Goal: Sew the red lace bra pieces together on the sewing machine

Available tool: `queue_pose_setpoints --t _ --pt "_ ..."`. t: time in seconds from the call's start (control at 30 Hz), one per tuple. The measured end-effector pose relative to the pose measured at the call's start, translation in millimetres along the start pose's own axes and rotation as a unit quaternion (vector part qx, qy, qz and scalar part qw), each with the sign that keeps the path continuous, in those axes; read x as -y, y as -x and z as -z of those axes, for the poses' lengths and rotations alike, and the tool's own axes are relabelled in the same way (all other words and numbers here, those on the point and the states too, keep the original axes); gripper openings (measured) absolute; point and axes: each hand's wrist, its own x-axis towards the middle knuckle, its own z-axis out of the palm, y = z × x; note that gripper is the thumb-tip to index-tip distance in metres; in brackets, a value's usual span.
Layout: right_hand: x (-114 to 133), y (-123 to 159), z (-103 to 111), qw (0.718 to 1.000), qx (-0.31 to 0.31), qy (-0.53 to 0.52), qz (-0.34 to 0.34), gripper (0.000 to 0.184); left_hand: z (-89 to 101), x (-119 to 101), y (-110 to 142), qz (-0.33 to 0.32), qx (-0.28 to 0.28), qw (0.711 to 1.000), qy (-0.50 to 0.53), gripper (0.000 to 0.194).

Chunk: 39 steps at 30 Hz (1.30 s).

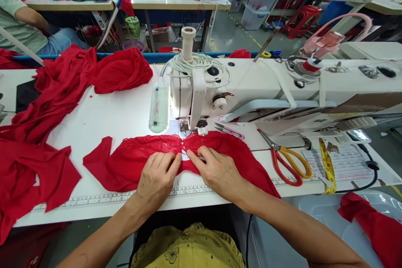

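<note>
Red lace-trimmed fabric lies lengthwise left-to-right beneath left hand and right hand, comparably near; finger closure undeterminable.

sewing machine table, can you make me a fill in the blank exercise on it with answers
The fabric under the left hand and right hand is coloured ____. The shears lie to the ____ of the presser foot. A yellow tape measure lies across a printed sheet of ____.

Answers: red; right; paper
</note>
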Motion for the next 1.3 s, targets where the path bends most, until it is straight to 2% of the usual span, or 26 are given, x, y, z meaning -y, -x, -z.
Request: queue_pose_setpoints --t 0.07,0.17,0.23,0.33,0.43,0.5,0.6,0.83,1.03,1.3 --pt "-6 4 4 0.999 0.002 -0.032 -0.026 0.041 4.1 3 -3 -0.004 0.027 1.000 0.003 0.031" --pt "-15 4 6 0.990 -0.069 -0.107 -0.065 0.031 7.7 12 -11 -0.014 0.059 0.997 0.048 0.021" --pt "-18 -2 3 0.982 -0.124 -0.134 -0.049 0.032 6.1 18 -17 -0.031 0.053 0.994 0.090 0.018" --pt "-17 -16 -5 0.979 -0.160 -0.123 0.023 0.030 -1.3 23 -22 -0.031 0.044 0.985 0.165 0.021" --pt "-18 -23 -13 0.979 -0.151 -0.113 0.072 0.033 -8.4 24 -17 0.003 0.044 0.980 0.193 0.016" --pt "-19 -21 -16 0.983 -0.140 -0.106 0.063 0.044 -11.0 25 -10 0.024 0.042 0.982 0.183 0.016" --pt "-21 -16 -17 0.987 -0.126 -0.092 0.038 0.053 -12.9 27 -2 0.046 0.046 0.983 0.174 0.031" --pt "-20 -16 -15 0.990 -0.099 -0.094 0.022 0.054 -15.3 27 0 0.081 0.064 0.978 0.180 0.041" --pt "-20 -17 -15 0.989 -0.115 -0.092 0.027 0.054 -16.5 28 3 0.098 0.081 0.971 0.200 0.042" --pt "-20 -17 -16 0.989 -0.110 -0.100 0.023 0.053 -14.2 29 3 0.088 0.071 0.971 0.210 0.029"
